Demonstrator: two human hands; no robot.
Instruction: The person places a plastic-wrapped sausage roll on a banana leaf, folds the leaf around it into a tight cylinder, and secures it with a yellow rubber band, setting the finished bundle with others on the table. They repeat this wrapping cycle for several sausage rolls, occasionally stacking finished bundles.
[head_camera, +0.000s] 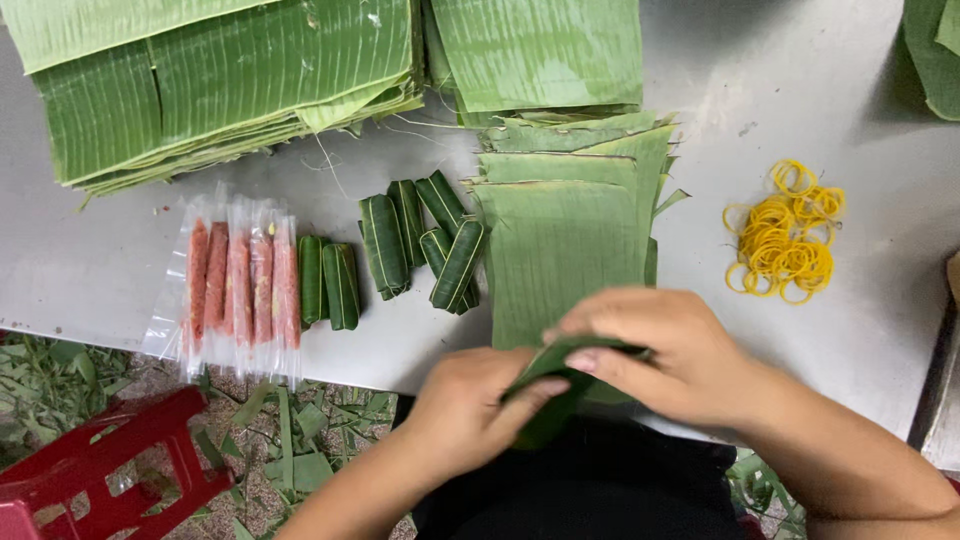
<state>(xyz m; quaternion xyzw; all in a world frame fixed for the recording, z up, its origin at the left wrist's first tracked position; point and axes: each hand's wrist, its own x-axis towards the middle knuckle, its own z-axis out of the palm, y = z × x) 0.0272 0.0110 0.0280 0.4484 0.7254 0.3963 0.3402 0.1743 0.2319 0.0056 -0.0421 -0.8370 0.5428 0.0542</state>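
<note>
Both hands, left hand (462, 410) and right hand (668, 352), kept their grip clamped on a leaf roll (552, 385), pinning its wrap closed; the leaf stack (560, 240) lay at twelve o'clock for reach.

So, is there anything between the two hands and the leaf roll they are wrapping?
Nothing visible. The left hand and right hand both grip the leaf roll directly, at the table edge, just below the cut leaf stack.

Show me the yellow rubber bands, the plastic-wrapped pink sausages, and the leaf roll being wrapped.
yellow rubber bands (785, 235), head view, middle of the pile.
plastic-wrapped pink sausages (240, 285), head view, centre sausage of the row.
leaf roll (548, 395), head view, green fold showing between both hands.
</note>
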